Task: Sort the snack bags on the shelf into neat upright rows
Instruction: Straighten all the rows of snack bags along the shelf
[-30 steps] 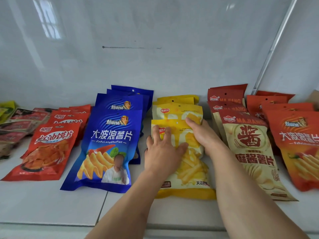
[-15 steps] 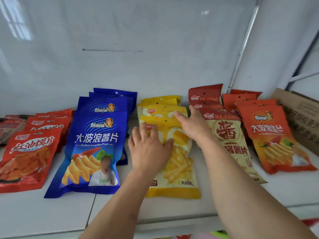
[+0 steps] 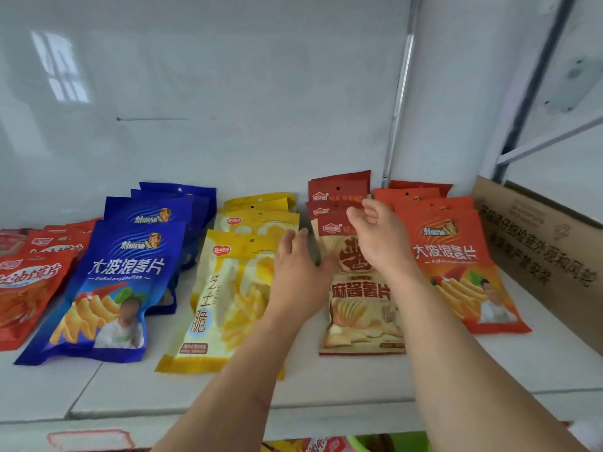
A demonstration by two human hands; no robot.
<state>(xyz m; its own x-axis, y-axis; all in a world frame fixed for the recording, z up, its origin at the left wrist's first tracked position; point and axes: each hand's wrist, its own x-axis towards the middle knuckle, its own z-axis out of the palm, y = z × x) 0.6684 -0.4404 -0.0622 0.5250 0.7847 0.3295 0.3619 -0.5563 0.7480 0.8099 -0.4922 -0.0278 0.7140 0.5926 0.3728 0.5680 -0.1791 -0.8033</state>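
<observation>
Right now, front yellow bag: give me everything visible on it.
The front yellow bag is a glossy plastic pouch: yellow top band with a hang hole and a red logo, pale centre printed with fries, yellow bottom edge. It looks sealed and lies back on the white shelf, heading the yellow row. The left hand covers its right edge; actual contact cannot be told.

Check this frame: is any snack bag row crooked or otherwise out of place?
Yes. The front blue bag lies skewed, its bottom swung out left of the blue stack behind it. The front yellow bag also slants left. All rows lie flat and overlapped, none upright. Nothing looks torn or spilled. The left hand and right hand hover over the beige-and-red bags.
</observation>
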